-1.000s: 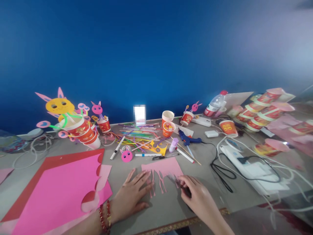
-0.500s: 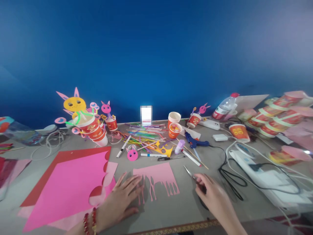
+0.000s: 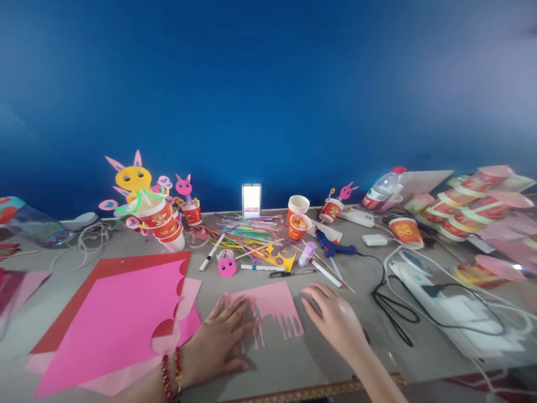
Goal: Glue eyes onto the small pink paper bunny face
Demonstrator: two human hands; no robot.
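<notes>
My left hand (image 3: 226, 336), with red beads at the wrist, lies flat over the left part of a light pink paper sheet (image 3: 272, 302). Ragged narrow strips are cut along that sheet's lower edge. Just right of the paper, my right hand (image 3: 335, 316) hovers low with its fingers stretched toward the sheet's right side and nothing visible in them. Scissors are mostly hidden behind the right hand and wrist; only a bit of dark handle (image 3: 367, 336) shows. Left of my left hand is a bright pink sheet (image 3: 121, 319) with scalloped cutouts, on top of a red sheet (image 3: 84, 296).
Behind the paper lie a pink bunny face (image 3: 227, 266), markers (image 3: 262, 267), a glue stick (image 3: 307, 254), straws (image 3: 247, 229) and a blue glue gun (image 3: 333, 244). Paper cups (image 3: 299, 226) stand farther back. A white power strip (image 3: 436, 308) with cables is at right.
My right hand has let go of the scissors and moved left toward the pink paper. My left hand has shifted slightly right over the sheet.
</notes>
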